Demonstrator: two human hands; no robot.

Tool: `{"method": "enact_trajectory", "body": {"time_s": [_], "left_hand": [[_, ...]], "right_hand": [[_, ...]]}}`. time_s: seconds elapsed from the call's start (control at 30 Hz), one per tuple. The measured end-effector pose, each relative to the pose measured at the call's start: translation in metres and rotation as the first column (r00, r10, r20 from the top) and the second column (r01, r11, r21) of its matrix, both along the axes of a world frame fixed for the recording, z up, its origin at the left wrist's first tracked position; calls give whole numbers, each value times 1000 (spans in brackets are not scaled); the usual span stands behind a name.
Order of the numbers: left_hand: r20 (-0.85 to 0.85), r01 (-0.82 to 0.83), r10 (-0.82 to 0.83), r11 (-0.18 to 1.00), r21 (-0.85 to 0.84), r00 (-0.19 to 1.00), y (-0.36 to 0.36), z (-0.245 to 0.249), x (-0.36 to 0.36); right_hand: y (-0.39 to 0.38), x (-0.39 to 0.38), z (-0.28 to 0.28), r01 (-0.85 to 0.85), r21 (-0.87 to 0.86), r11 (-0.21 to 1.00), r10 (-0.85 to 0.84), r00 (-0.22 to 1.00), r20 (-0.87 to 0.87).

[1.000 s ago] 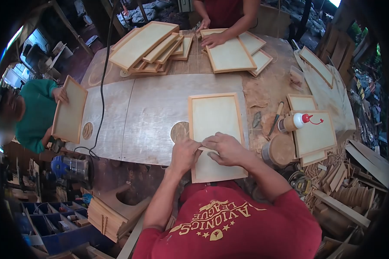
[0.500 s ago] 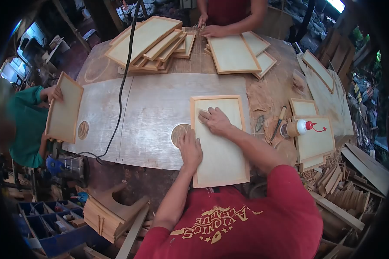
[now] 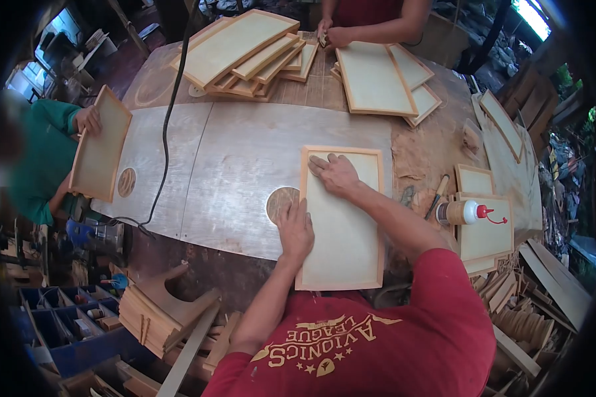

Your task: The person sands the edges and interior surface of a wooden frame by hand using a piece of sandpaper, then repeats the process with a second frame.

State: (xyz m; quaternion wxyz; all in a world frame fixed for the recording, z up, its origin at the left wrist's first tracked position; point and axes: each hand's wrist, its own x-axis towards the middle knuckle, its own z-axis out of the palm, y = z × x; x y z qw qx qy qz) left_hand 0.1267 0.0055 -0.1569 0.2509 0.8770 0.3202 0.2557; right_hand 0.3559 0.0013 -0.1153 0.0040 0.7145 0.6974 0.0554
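A wood-framed pale panel lies flat in front of me, its near edge against my shirt. My left hand rests along the panel's left frame strip, fingers extended and pointing away from me. Near the upper left corner, my right hand presses on the panel, fingers bent; something small and brownish seems to be under the fingertips, too hidden to name. A round cutout in the grey sheet shows just left of my left hand.
Framed panels are stacked at the back left, more at the back right. A glue bottle lies on panels at right, near a tool. A co-worker in green holds a panel; another person's hands work at the back. A black cable hangs at left.
My right hand has moved slightly toward the panel's upper left corner. My left hand stays at the left edge. The camera view has shifted a little.
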Motion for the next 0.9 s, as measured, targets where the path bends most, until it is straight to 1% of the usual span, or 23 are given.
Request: {"method": "enact_trajectory", "body": {"time_s": [0.1,0.2,0.3,0.4,0.43,0.53,0.57,0.67,0.77,0.87,0.9], "left_hand": [[11,3,-3,1000,14,1000,3,1,2],[-13,2,-1,1000,16,1000,1,2,2],[-32,4,-4,1000,3,999,2,2,2],[-15,11,-11,1000,0,1000,7,4,6],[-8,12,-12,1000,3,1000,8,3,6],[0,17,-17,1000,-5,1000,3,4,1],[9,17,-17,1000,-9,1000,2,5,1],[-24,10,-10,1000,-28,1000,3,7,1],[42,-13,16,999,-52,999,2,7,3],[38,-4,6,999,-46,999,3,10,1],[33,-9,10,999,-38,999,5,10,2]], "right_hand": [[-18,-25,-2,-7,-24,1000,7,1000,-10],[-6,-8,-6,-9,62,998,10,1000,-24],[18,2,-21,43,10,999,-43,999,-31],[-22,-29,-7,-75,-35,997,71,992,-100],[-28,-30,-6,-71,55,996,76,993,-92],[-1,-8,2,-121,18,992,123,982,-145],[10,-4,1,-135,-13,991,133,984,-117],[-2,-9,-1,-40,136,990,54,993,-105],[-27,-18,1,-11,177,984,32,993,-115],[-27,-18,3,80,52,995,-71,985,-160],[-21,-15,1,76,77,994,-64,987,-147]]}}
